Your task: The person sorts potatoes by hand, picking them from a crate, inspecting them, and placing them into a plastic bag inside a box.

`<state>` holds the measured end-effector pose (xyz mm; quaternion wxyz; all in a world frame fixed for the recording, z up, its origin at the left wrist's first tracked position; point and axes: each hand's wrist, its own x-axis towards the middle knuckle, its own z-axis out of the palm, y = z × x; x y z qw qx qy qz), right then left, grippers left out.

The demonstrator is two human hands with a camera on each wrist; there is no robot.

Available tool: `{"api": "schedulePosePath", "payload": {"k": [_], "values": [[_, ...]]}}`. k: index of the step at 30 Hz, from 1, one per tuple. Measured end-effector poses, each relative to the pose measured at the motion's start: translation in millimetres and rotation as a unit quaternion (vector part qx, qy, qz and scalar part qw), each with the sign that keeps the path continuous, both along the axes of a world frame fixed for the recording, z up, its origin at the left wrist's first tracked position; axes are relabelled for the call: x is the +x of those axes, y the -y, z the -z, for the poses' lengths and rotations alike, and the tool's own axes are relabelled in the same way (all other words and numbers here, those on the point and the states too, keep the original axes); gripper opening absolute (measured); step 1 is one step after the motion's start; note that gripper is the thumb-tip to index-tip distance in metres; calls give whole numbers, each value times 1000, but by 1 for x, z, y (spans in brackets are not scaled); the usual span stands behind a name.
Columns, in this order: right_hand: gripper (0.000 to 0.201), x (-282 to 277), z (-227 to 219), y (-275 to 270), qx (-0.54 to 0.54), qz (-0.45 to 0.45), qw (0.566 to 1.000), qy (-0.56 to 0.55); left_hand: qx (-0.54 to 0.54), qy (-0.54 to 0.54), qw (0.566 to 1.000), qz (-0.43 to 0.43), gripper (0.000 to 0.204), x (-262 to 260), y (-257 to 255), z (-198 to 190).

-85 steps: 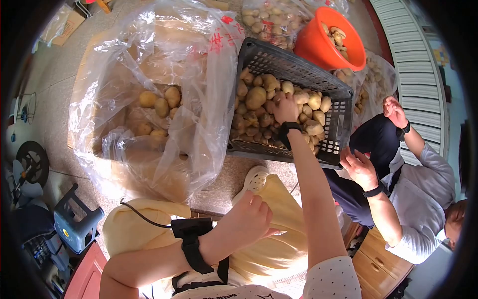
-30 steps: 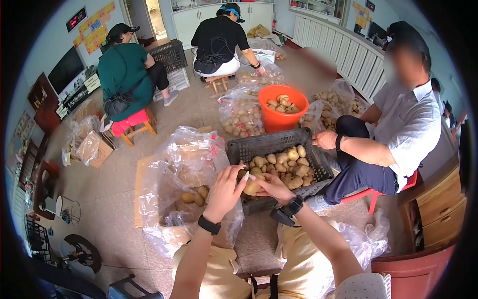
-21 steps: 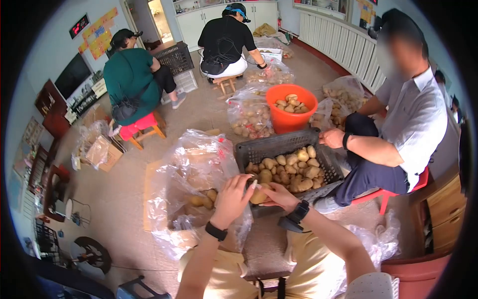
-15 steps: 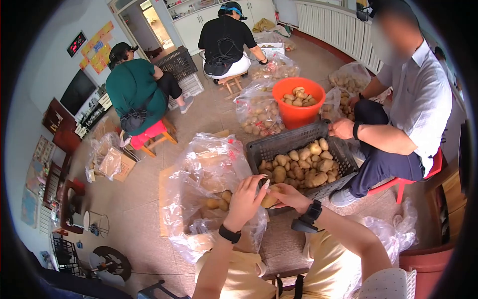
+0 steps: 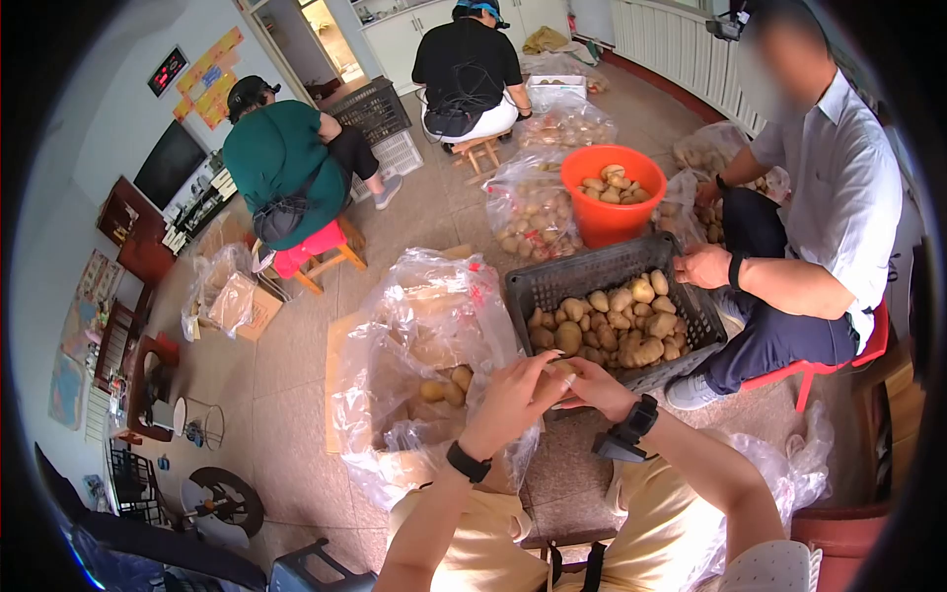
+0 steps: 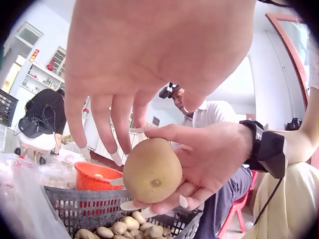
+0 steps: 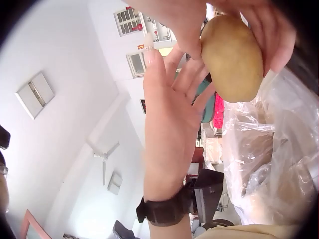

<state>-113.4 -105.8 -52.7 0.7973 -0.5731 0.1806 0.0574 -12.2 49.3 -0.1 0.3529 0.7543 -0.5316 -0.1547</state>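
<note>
A potato (image 6: 154, 172) is gripped by my right hand (image 5: 600, 388), whose thumb lies over its top and fingers underneath in the left wrist view. My left hand (image 5: 510, 405) is beside it with fingers extended; in the right wrist view its palm (image 7: 172, 119) faces the potato (image 7: 232, 59). Whether its fingertips touch the skin, I cannot tell. Both hands are above the near left corner of a black crate (image 5: 612, 259) of potatoes (image 5: 641, 350). Left of it stands a plastic-lined cardboard box (image 5: 340, 385) with several potatoes (image 5: 444, 387) inside.
An orange bucket (image 5: 614, 217) of potatoes stands behind the crate, beside bagged potatoes (image 5: 533, 212). At the right, a seated person (image 5: 829, 207) has a hand at the crate's edge. Two other people sit farther back. A blue stool (image 5: 314, 570) is at lower left.
My right hand has come out of the crate's potatoes and holds one up. My left hand has moved from over my lap to beside it. The head view has tilted up.
</note>
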Motion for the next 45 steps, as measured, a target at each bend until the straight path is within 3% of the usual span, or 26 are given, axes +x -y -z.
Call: {"api": "schedulePosePath", "payload": {"k": [2, 9, 17, 24, 28, 34, 40, 43, 44, 45], "values": [[59, 0, -11, 0, 6, 29, 999, -35, -16, 25, 1000, 10, 55, -1, 2, 4], [62, 3, -8, 9, 45, -7, 998, -36, -47, 64, 996, 36, 85, 2, -2, 14], [49, 3, -22, 11, 106, -1, 993, -58, -60, 20, 998, -3, 77, 6, 2, 16], [48, -1, -19, 13, 151, -15, 987, -43, -99, 12, 995, -3, 59, 8, 5, 20], [51, -2, -16, 8, 177, -39, 983, -22, -125, 35, 991, -11, 60, 6, 2, 22], [53, 0, -13, 8, 216, -82, 973, 0, -150, -57, 987, -8, 60, 6, 6, 23], [59, 6, -19, 3, 164, -37, 986, -9, -140, -162, 977, -12, 55, 7, 7, 21], [60, 10, -20, 6, 155, -52, 986, -27, -151, -125, 979, -46, 56, 10, 7, 24], [60, 9, -23, 4, 78, -17, 996, -44, -163, -174, 968, -81, 56, 12, 5, 26], [60, 10, -28, 4, 80, -21, 996, -42, -177, -219, 953, -111, 56, 16, 5, 25]]}}
